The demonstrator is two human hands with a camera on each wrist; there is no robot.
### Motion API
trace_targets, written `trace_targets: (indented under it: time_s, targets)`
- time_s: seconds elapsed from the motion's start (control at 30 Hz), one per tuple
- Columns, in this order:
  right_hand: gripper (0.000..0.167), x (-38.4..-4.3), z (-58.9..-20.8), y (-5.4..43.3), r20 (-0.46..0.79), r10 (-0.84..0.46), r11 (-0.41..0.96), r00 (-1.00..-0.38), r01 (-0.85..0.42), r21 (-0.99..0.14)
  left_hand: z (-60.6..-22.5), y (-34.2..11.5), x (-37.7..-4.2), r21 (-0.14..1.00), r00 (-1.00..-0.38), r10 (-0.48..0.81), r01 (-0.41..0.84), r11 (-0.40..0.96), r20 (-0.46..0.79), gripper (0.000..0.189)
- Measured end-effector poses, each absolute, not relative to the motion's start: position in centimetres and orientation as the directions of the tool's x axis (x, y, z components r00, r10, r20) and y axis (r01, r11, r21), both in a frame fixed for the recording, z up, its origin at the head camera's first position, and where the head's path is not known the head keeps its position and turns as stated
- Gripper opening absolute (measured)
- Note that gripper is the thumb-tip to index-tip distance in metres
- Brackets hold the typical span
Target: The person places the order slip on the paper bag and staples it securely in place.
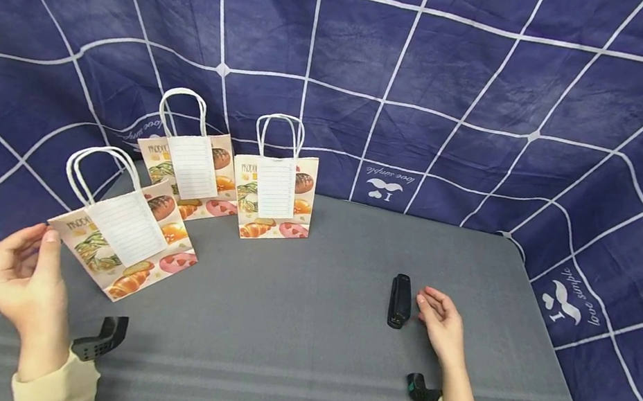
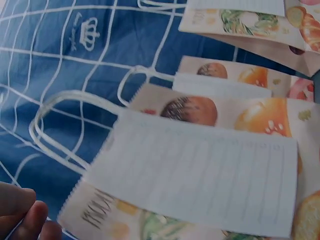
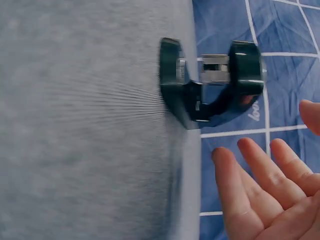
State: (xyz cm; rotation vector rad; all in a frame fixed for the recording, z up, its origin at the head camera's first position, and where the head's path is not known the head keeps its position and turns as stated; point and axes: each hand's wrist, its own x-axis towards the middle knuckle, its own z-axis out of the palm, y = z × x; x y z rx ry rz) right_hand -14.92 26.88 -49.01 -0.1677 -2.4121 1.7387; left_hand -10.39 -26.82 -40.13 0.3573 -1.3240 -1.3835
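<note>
My left hand (image 1: 28, 277) is beside the upper left corner of the nearest paper bag (image 1: 90, 244), which has a bread print and white handles. In the left wrist view the fingertips (image 2: 34, 207) are close to that corner, with a narrow gap showing. A white lined slip (image 2: 200, 170) covers part of the bag's front. My right hand (image 1: 442, 325) hovers just right of a black stapler (image 1: 400, 302) on the table. In the right wrist view its fingers are spread, and the stapler (image 3: 245, 70) appears end-on, apart from them.
Two similar bags stand farther back, one at the left (image 1: 200, 209) and one nearer the middle (image 1: 266, 229), each with a white slip on its front. The grey table (image 1: 300, 337) meets a blue cloth (image 1: 457, 61) with white lines along its back and sides.
</note>
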Motion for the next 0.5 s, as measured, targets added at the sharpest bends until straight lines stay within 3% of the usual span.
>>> trace_targets:
  time_s: [0.27, 0.5]
  targets:
    - [0.040, -15.1, -47.5, 26.7, 0.177, 0.112, 0.461, -0.978, -0.107, -0.881, -38.1, -24.2, -10.2, 0.802, -0.448, -0.735, 0.556, 0.217, 0.509, 0.018]
    - [0.045, -14.9, -46.2, 25.9, 0.193, 0.030, 0.555, -0.981, -0.144, -0.819, -37.3, -21.8, -10.3, 0.832, -0.612, -0.564, 0.420, 0.362, 0.554, 0.017]
